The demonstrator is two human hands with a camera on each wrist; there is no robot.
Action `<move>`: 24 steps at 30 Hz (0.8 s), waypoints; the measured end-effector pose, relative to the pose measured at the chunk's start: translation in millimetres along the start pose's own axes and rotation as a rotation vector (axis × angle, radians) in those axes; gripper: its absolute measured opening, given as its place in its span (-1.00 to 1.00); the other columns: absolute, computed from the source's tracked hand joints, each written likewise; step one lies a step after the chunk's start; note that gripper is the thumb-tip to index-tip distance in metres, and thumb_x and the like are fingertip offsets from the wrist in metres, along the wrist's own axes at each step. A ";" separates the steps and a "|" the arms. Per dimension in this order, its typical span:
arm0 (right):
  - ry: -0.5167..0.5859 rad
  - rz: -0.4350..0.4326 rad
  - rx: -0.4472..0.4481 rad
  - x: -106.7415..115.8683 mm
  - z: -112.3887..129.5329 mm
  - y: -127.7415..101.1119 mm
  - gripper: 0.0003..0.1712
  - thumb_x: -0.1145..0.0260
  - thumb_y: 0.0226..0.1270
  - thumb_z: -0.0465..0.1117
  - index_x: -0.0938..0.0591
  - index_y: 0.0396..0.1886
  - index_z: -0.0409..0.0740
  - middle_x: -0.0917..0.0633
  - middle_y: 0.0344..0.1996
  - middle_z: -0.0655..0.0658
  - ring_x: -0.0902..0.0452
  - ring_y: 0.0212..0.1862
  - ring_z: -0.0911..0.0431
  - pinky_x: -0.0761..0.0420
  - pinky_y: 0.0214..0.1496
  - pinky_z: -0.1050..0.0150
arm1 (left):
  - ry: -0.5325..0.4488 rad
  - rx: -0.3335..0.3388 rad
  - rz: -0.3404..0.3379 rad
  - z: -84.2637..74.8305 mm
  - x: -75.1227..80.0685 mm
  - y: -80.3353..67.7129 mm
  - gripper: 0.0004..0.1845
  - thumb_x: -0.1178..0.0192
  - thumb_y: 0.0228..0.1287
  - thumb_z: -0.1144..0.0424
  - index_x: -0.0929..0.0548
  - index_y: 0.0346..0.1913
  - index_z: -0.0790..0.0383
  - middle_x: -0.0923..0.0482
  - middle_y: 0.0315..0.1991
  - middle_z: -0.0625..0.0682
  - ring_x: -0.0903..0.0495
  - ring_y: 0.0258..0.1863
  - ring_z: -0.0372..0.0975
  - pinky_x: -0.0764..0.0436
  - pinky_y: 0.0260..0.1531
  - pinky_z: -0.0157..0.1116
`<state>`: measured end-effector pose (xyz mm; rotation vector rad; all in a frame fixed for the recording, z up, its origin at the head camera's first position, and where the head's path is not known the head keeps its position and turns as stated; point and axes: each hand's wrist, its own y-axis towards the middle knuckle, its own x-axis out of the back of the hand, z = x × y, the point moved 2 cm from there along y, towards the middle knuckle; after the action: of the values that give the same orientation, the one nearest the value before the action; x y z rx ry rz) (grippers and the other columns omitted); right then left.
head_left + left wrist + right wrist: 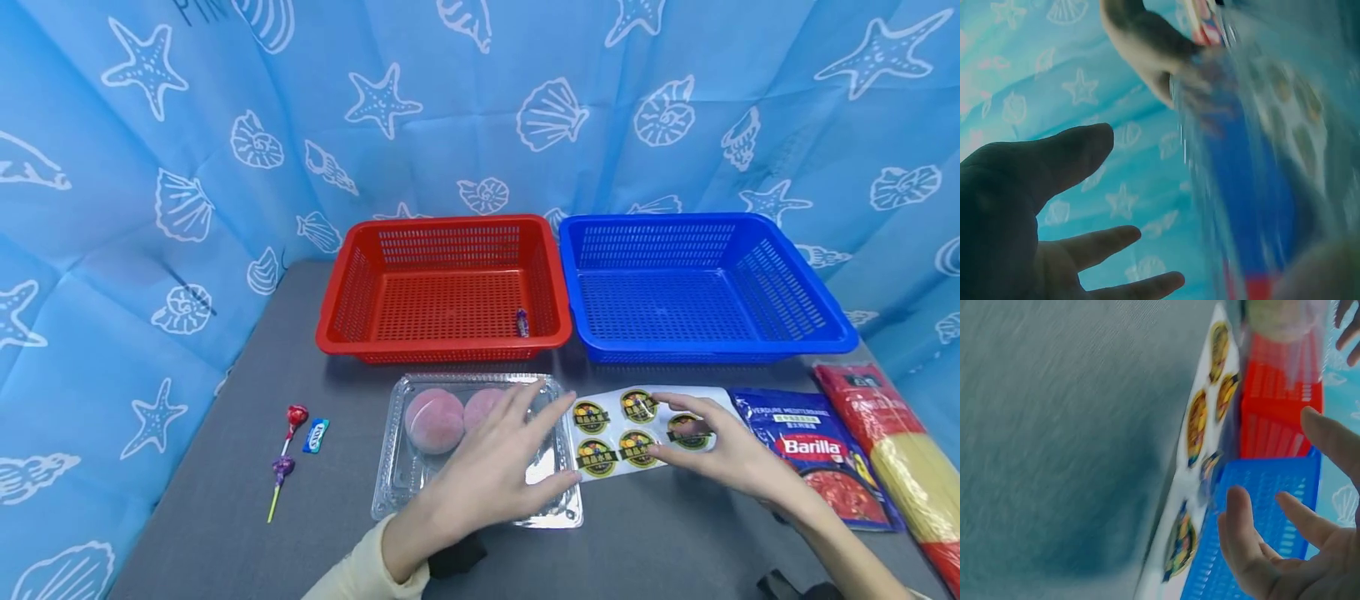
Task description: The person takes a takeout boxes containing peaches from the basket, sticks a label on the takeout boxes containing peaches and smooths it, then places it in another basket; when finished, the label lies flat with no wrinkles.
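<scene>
A clear plastic clamshell box (pixel 386 475) holds two pink peaches, one peach (pixel 433 421) in plain sight and the other peach (pixel 480 406) partly hidden behind my fingers. My left hand (pixel 483 467) is over the right half of the box, fingers spread and thumb apart, holding nothing. To the right of the box lies a white sheet of round fruit stickers (pixel 611 398), its labels black and gold. Over the sheet's right part is my right hand (pixel 723 450), thumb and fingers apart around a sticker. The right wrist view shows nothing between those fingers (pixel 1239 515).
Behind stand a red basket (pixel 442 343), with a small purple-wrapped sweet (pixel 522 322) inside, and a blue basket (pixel 712 346). A Barilla pouch (pixel 813 450) and a spaghetti pack (pixel 900 450) lie right. Two lollipops (pixel 283 467) and a small blue packet (pixel 316 435) lie left.
</scene>
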<state>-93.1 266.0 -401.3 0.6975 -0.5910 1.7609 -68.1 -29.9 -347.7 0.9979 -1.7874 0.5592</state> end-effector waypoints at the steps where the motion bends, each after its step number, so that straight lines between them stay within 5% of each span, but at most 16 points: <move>1: -0.043 -0.026 0.013 0.6 -2.9 1.3 -0.19 -0.62 0.09 -0.18 -0.53 0.34 -0.30 -0.60 0.12 -0.46 -0.70 -0.07 -0.03 -0.64 -0.20 0.25 | 0.005 -0.015 0.003 -4.7 -5.1 3.6 -0.16 -0.28 0.33 -0.23 -0.26 0.58 -0.07 -0.28 0.54 0.16 -0.33 0.52 0.05 -0.48 0.41 0.07; 8: -0.183 -0.093 0.059 1.3 -14.1 10.5 -0.25 -0.66 -0.03 -0.22 -0.61 0.20 -0.38 -0.66 -0.02 -0.49 -0.67 -0.19 -0.15 -0.61 -0.20 0.01 | 0.145 -0.073 0.061 -37.8 -31.9 24.4 -0.22 -0.17 0.38 -0.30 -0.31 0.55 -0.06 -0.36 0.51 0.11 -0.41 0.48 0.04 -0.59 0.32 -0.08; 16: -0.226 -0.067 0.053 -1.1 -12.3 24.7 -0.40 -0.58 0.13 -0.21 -0.66 0.13 -0.42 -0.67 -0.17 -0.37 -0.54 -0.27 0.06 -0.45 -0.39 0.33 | 0.371 -0.104 0.054 -73.0 -61.9 33.7 -0.19 -0.13 0.31 -0.42 -0.38 0.50 -0.09 -0.44 0.43 -0.01 -0.49 0.40 -0.12 -0.69 0.13 -0.28; 21: -0.215 -0.054 0.068 -3.7 -10.7 32.4 -0.48 -0.53 0.21 -0.22 -0.68 0.09 -0.44 -0.68 -0.19 -0.34 -0.52 -0.34 0.15 -0.47 -0.45 0.38 | 0.393 -0.091 0.099 -84.0 -95.2 38.9 -0.23 -0.15 0.31 -0.40 -0.47 0.43 -0.02 -0.52 0.31 -0.01 -0.56 0.30 -0.13 -0.75 -0.10 -0.36; 24: -0.216 -0.037 0.059 -4.7 -12.2 37.2 -0.49 -0.51 0.25 -0.19 -0.67 0.09 -0.45 -0.68 -0.18 -0.39 -0.55 -0.34 0.14 -0.48 -0.47 0.37 | 0.416 -0.048 0.125 -85.2 -112.2 41.5 -0.22 -0.16 0.31 -0.38 -0.48 0.41 0.04 -0.51 0.32 0.05 -0.56 0.31 -0.07 -0.74 -0.05 -0.35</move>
<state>-129.7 261.1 -415.1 0.9417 -0.6696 1.6859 -36.4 98.7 -411.2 0.6796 -1.4874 0.7389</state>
